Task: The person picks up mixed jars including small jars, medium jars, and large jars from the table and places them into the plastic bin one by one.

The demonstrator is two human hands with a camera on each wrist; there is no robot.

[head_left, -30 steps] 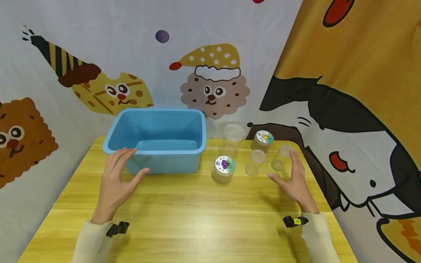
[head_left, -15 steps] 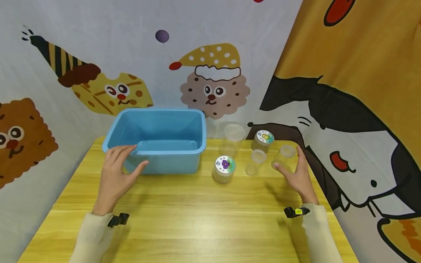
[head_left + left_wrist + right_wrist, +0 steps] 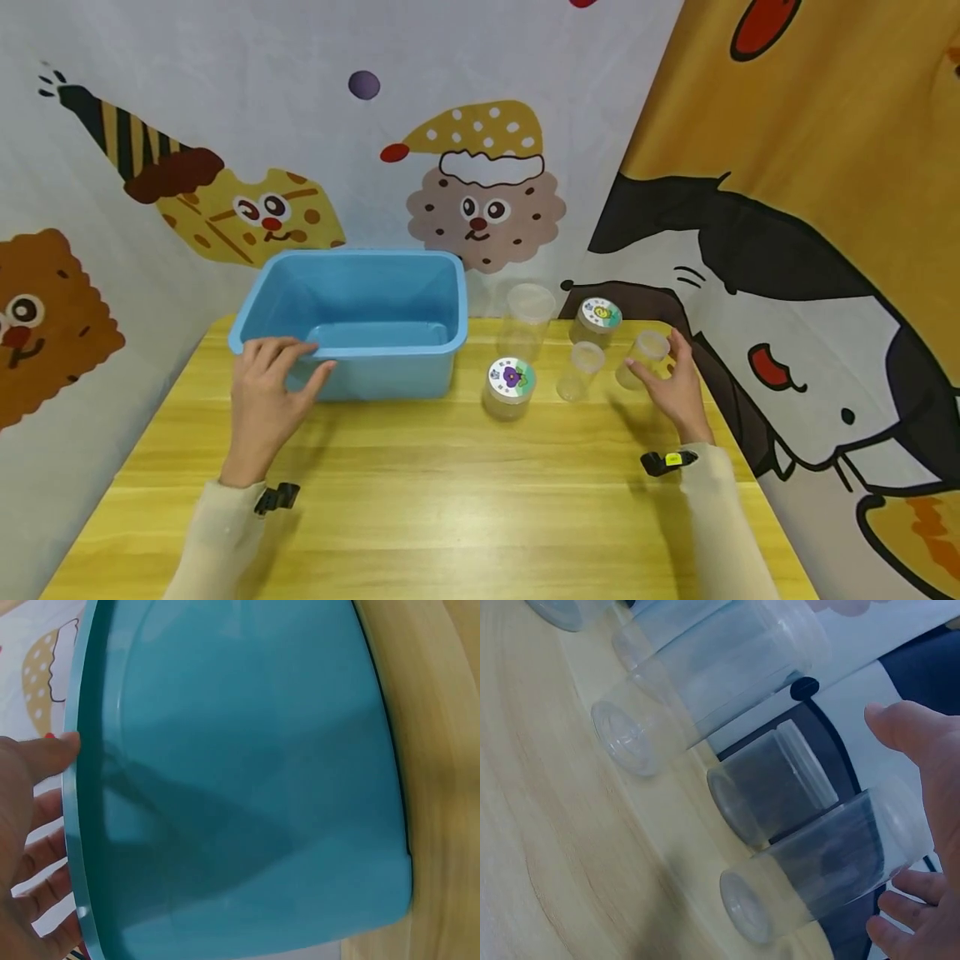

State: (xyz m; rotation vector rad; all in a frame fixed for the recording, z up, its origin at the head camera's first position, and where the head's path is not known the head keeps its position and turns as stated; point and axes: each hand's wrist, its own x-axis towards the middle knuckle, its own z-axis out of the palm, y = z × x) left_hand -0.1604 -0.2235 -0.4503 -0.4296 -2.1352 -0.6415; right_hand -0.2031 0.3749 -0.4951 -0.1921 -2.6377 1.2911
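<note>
The right hand (image 3: 681,393) is spread around the upper part of a jar (image 3: 821,859), which stands upright at its ten o'clock; the head view cannot settle whether skin meets plastic, but the right wrist view shows the thumb clear of the rim. The left hand (image 3: 264,404) straddles the bin (image 3: 382,377) at its seven o'clock corner, thumb apart from the fingers; whether it touches cannot be told, and in the left wrist view the rim hides the fingertips. From the jar, a small jar (image 3: 579,371) stands at nine o'clock and a yellow-labelled tub (image 3: 596,323) at ten. Farther off at nine, a purple-labelled tub (image 3: 508,390) partly covers the tall jar (image 3: 525,325), whose clear walls are faint. The right wrist view adds the jar's round base. Beneath all lies a wood-grain table (image 3: 450,500); at twelve hangs a cartoon-printed backdrop (image 3: 292,58). Both sleeves (image 3: 219,533) run off the bottom edge.
</note>
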